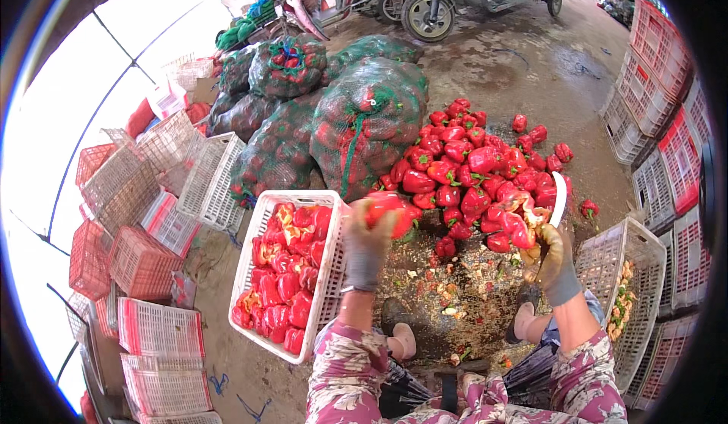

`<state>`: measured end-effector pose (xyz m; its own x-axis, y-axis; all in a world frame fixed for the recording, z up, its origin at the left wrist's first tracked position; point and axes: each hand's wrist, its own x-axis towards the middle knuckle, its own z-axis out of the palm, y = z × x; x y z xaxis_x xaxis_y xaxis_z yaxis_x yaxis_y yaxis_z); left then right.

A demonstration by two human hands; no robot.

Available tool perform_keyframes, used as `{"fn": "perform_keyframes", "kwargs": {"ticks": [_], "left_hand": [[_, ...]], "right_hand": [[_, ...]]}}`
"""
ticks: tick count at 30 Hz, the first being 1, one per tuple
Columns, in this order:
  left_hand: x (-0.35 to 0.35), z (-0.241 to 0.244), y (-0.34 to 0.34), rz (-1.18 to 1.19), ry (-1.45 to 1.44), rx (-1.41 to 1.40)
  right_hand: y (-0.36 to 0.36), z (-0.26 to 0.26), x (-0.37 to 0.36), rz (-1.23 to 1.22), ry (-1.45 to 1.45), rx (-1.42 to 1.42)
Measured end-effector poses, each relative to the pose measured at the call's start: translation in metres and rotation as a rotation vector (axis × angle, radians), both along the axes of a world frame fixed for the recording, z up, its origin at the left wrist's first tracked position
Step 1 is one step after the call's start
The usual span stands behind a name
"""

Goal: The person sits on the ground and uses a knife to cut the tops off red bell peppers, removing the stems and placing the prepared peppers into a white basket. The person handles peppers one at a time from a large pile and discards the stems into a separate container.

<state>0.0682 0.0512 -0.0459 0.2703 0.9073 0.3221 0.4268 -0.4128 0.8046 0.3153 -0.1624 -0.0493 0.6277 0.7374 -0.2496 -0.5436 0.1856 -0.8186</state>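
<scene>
My left hand (367, 242), in a soiled grey work glove, grips a red bell pepper (392, 213), partly blurred. In my gloved right hand (549, 256) are a knife with a curved pale blade (559, 196), pointing up, and a cut-open red pepper (518, 228). A heap of whole red bell peppers (460, 151) lies on the floor ahead of both hands. Left of my left hand stands a white plastic crate (335, 242) filled with cut red peppers (284, 276). Another crate (654, 265), to the right of my right hand, holds pepper cores (623, 304).
Mesh sacks of peppers (369, 128) stand beyond the white crate. Piled plastic crates line the left (162, 327) and right (662, 71) sides. Seeds and scraps (449, 293) litter the floor between my feet. Parked at the back is a three-wheeled vehicle (429, 14).
</scene>
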Motion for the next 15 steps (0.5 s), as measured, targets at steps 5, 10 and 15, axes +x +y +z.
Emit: {"fn": "perform_keyframes", "kwargs": {"ticks": [5,10,15], "left_hand": [[-0.103,-0.044,0.059,0.460,0.603,0.173],[-0.138,-0.074,0.057,0.602,0.918,-0.181],[-0.105,-0.065,0.047,0.598,0.916,-0.086]], "right_hand": [[0.003,0.033,-0.013,0.135,0.099,-0.146],[0.007,0.014,-0.001,0.110,0.121,-0.094],[0.005,0.024,-0.002,0.095,0.129,-0.031]]}}
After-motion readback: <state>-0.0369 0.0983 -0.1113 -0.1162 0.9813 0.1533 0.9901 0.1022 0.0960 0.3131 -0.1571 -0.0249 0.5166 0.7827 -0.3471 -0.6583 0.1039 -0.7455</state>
